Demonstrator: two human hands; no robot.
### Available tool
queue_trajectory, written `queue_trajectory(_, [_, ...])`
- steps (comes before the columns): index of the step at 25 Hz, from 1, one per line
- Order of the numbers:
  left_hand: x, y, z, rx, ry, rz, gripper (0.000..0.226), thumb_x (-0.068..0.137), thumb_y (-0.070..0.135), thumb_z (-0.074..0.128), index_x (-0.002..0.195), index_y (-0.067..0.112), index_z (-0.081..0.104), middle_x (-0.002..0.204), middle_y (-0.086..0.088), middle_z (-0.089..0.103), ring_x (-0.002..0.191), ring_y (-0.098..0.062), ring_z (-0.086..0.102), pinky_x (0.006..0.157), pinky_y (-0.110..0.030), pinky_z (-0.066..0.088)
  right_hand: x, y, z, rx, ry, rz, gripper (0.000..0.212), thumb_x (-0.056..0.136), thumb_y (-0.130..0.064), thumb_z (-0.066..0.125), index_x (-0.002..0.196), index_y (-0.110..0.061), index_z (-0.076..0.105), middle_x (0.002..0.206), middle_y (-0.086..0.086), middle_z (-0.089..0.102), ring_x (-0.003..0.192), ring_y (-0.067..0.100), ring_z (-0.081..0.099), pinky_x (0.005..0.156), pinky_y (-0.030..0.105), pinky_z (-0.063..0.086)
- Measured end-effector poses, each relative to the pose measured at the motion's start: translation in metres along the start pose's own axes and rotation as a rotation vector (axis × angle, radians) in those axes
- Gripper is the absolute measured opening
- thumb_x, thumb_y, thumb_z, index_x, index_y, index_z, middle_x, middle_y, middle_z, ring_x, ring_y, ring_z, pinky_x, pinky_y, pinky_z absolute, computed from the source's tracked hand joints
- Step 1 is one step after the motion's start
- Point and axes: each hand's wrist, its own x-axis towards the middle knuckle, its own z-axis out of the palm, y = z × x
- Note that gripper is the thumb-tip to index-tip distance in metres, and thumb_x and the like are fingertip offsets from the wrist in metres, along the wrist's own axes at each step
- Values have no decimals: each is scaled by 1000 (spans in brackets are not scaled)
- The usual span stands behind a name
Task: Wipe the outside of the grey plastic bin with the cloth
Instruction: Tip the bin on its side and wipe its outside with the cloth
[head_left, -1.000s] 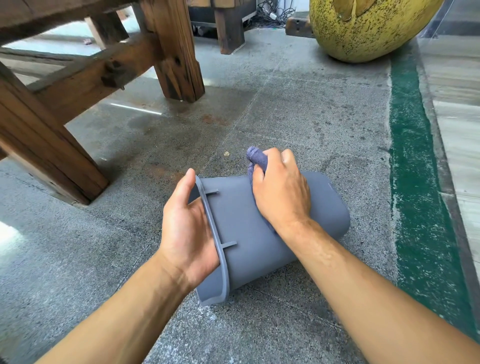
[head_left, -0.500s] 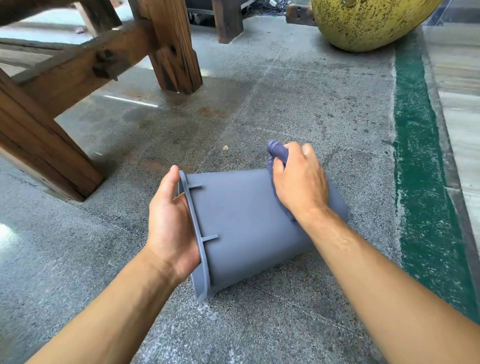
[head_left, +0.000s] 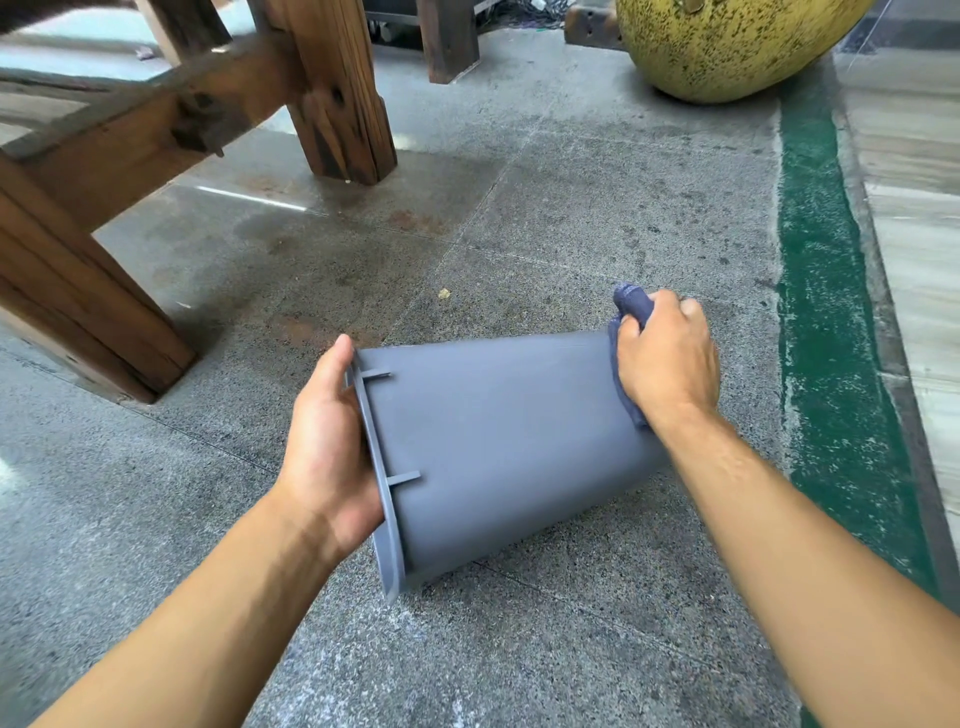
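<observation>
The grey plastic bin (head_left: 498, 441) lies on its side on the concrete floor, its rim pointing left toward me and its base to the right. My left hand (head_left: 327, 447) grips the rim, fingers hidden inside the opening. My right hand (head_left: 667, 358) is closed on a bunched blue-grey cloth (head_left: 631, 304) and presses it against the bin's outer wall at the base end. Part of the cloth sticks out above my fingers; the rest is under my palm.
Heavy wooden table legs (head_left: 337, 98) and a slanted beam (head_left: 78, 260) stand to the left and behind the bin. A large yellow speckled round object (head_left: 727, 47) sits at the back right. A green painted strip (head_left: 826, 312) runs along the right.
My right hand has slid the cloth along the bin's wall from near the middle toward the base end. The bin has turned so its upper side lies flatter toward me.
</observation>
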Motion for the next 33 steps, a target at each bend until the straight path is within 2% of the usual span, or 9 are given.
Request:
queue_trajectory(7, [-7,2,-4,67,-10,22,55,95,60,45,99,14,74,94,-13,79,76,-28,76,73,-36,59,5,33,-6,94,-59,183,30,97,-32,53,114,-9,62,117,18,64,108,40,61,89,43,47])
queue_trajectory(14, [-19,2,-1,197,41,72,35,89,53,64,91,21,78,91,-8,80,71,-24,76,64,-35,61,-21,57,-36,816,-73,508,25,92,-32,72,82,-9,71,77,4,73,64,18,66,51,19,49])
queue_trajectory(18, [-22,7,0,294,118,143,37,90,49,67,103,15,74,96,-11,81,76,-27,77,75,-42,62,-13,49,-69,1318,-347,519,35,102,-45,53,119,-17,67,109,12,77,98,26,75,81,45,60])
queue_trajectory(20, [-24,7,1,330,132,169,40,91,51,66,103,13,75,97,-10,81,84,-30,77,84,-48,60,-16,38,-76,1457,-503,548,45,103,-50,46,119,-13,66,107,16,77,96,31,76,84,50,60])
queue_trajectory(23, [-25,4,5,378,129,221,39,92,50,65,100,14,75,97,-10,81,84,-29,77,78,-43,61,-31,21,-75,1772,-713,644,36,98,-39,46,78,-9,52,60,1,53,40,12,52,39,22,49])
queue_trajectory(25, [-24,3,4,394,132,256,35,93,49,64,92,16,74,92,-7,81,75,-24,75,70,-35,59,-37,15,-65,1937,-902,626,39,99,-44,45,73,-15,43,63,-9,27,37,6,27,28,20,35])
queue_trajectory(28, [-22,4,5,396,145,279,35,94,50,63,86,17,73,84,-4,81,69,-20,74,65,-32,58,-47,5,-48,2029,-1225,479,62,94,-73,43,82,-12,43,69,-7,23,44,6,25,33,18,30])
queue_trajectory(30, [-21,4,8,394,139,293,34,95,49,62,86,17,71,82,-6,80,69,-22,72,67,-33,57,-56,-10,-45,1964,-1323,377,68,86,-77,52,90,-10,45,67,-4,32,44,6,31,35,17,30])
queue_trajectory(33, [-16,-1,15,403,121,339,32,95,49,62,90,18,67,85,-9,74,76,-24,66,75,-39,51,-56,-36,-52,1526,-1006,187,43,80,-44,72,102,-12,55,70,2,53,49,10,51,39,22,45])
